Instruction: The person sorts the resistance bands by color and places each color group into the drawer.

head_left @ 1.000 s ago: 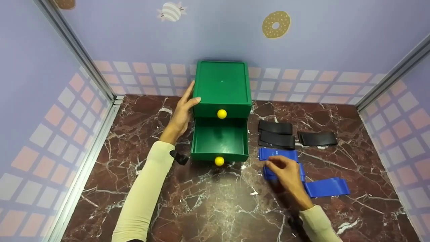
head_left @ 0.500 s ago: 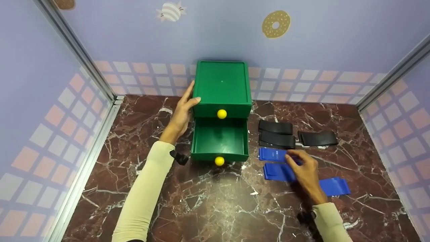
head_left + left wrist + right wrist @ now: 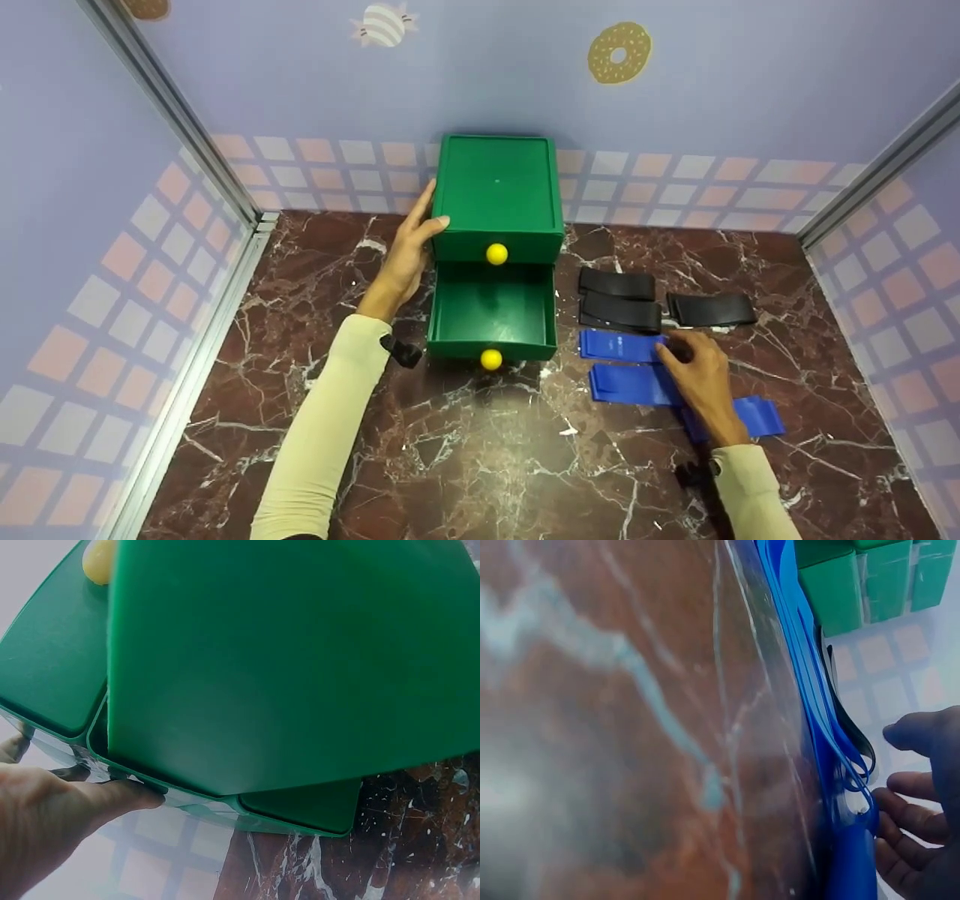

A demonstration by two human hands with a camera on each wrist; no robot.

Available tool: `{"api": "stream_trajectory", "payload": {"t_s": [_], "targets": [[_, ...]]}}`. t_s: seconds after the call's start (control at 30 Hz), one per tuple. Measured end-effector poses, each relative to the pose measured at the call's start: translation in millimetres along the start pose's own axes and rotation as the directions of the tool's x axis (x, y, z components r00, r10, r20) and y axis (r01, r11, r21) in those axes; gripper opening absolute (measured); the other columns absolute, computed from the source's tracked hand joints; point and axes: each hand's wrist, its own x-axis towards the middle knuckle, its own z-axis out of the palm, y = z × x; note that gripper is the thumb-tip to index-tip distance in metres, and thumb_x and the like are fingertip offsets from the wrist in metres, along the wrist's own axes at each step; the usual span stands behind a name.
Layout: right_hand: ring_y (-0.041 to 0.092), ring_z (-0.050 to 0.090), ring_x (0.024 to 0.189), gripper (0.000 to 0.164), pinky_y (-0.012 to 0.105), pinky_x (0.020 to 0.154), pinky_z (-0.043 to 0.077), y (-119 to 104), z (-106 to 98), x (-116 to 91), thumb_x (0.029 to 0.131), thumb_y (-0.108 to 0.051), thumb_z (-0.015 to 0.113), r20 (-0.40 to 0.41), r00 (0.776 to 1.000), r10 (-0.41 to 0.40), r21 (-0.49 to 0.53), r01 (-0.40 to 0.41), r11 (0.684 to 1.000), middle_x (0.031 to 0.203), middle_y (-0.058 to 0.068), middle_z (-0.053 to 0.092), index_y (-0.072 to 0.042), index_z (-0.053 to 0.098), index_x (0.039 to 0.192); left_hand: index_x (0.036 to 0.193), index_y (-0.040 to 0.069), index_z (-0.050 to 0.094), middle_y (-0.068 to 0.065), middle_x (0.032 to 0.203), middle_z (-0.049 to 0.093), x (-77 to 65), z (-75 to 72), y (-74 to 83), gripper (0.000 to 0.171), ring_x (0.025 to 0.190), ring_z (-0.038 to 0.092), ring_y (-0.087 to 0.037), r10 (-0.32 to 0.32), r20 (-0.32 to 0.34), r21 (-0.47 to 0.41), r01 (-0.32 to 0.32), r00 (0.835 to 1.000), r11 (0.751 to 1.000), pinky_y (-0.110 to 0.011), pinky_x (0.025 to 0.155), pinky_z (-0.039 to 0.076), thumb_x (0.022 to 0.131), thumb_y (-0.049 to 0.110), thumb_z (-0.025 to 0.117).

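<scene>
In the head view, a green two-drawer cabinet (image 3: pixel 498 184) stands against the back wall, its lower drawer (image 3: pixel 491 311) pulled out. My left hand (image 3: pixel 405 259) rests on the cabinet's left side, fingers stretched along it and thumb at the top front corner. Flat blue loop bands, which look like resistance bands, lie folded to the right: an upper one (image 3: pixel 619 346), a middle one (image 3: pixel 630 384) and a lower one (image 3: pixel 759 416) partly hidden by my arm. My right hand (image 3: pixel 703 375) is at the right end of the upper band; in the right wrist view its thumb and fingers stand apart.
Folded black bands lie behind the blue ones, two at left (image 3: pixel 619 311) and another at right (image 3: pixel 712 308). Yellow ball knobs (image 3: pixel 491 360) stick out from the drawer fronts. Patterned walls (image 3: pixel 750 75) bound the marble tabletop (image 3: pixel 465 465) at the back and sides.
My right hand has moved right along the blue bands, from their left part to their right end, uncovering more of the upper and middle ones. The left hand and cabinet stay put.
</scene>
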Motion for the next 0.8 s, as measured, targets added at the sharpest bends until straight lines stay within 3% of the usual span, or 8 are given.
{"api": "stream_trajectory", "payload": {"t_s": [0.4,0.67,0.8], "targets": [[0.050,0.065,0.102,0.028,0.062,0.091,0.046,-0.3,-1.5,1.6,0.094,-0.014,0.086,0.130,0.988,0.088,-0.100,-0.076,0.992,0.106,0.027,0.074,0.008,0.079,0.111,0.178,0.030,0.024,-0.003,0.184,0.019,-0.6,0.0,0.3,0.079,0.156,0.043,-0.029,0.003,-0.003,-0.001,-0.003,1.000,1.000,-0.051,0.124,0.040,0.109,0.021,0.061],[0.041,0.067,0.088,0.022,0.057,0.084,0.049,-4.4,1.3,3.1,0.087,-0.011,0.084,0.137,0.984,0.117,-0.082,-0.106,0.991,0.090,0.019,0.074,0.004,0.072,0.097,0.178,0.028,0.022,-0.003,0.184,0.018,0.7,0.0,-0.9,0.082,0.158,0.039,-0.027,-0.006,0.004,-0.011,0.006,1.000,1.000,-0.049,0.126,0.038,0.107,0.022,0.062],[0.037,0.072,0.085,0.021,0.056,0.083,0.053,-8.8,1.0,4.7,0.088,-0.008,0.082,0.163,0.975,0.149,-0.085,-0.137,0.987,0.088,0.017,0.075,0.005,0.074,0.102,0.179,0.026,0.021,-0.005,0.184,0.020,1.0,-0.4,-1.2,0.082,0.156,0.042,-0.029,-0.005,-0.002,-0.021,0.005,1.000,1.000,-0.048,0.125,0.040,0.107,0.020,0.061]]}}
